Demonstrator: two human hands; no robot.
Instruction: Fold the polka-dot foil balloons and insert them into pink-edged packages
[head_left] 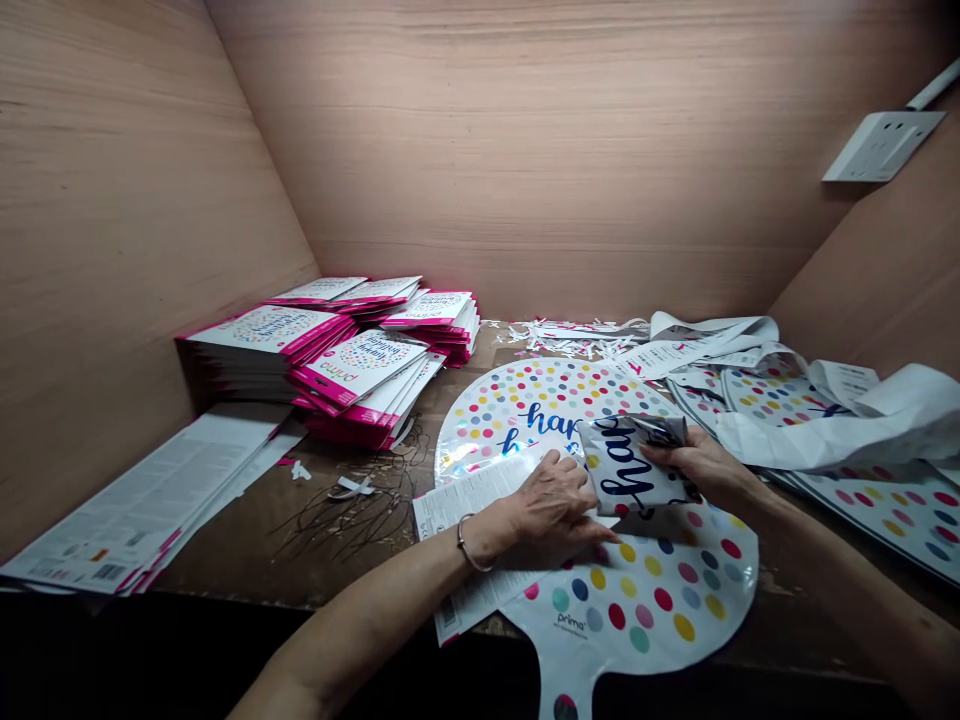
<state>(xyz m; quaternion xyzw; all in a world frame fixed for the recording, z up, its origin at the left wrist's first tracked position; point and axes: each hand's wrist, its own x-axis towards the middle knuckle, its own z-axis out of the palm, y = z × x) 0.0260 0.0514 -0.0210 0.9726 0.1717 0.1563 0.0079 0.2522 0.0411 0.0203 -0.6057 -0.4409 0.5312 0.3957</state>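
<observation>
My right hand grips a folded foil balloon, white with dots and dark blue lettering. Closed over the right end of a white printed card with pink edges is my left hand, its thumb stretched toward the folded balloon. The balloon's left edge meets the card by those fingers; whether it is inside the card I cannot tell. Beneath both hands a flat, round, dotted foil balloon lies on the table, its tail hanging toward me. A bracelet circles my left wrist.
Stacks of pink-edged packages stand at the back left. Flat printed cards lie in front of them. Dark thin strings and paper scraps litter the table. More flat balloons and white strips lie right. Wooden panels enclose the table.
</observation>
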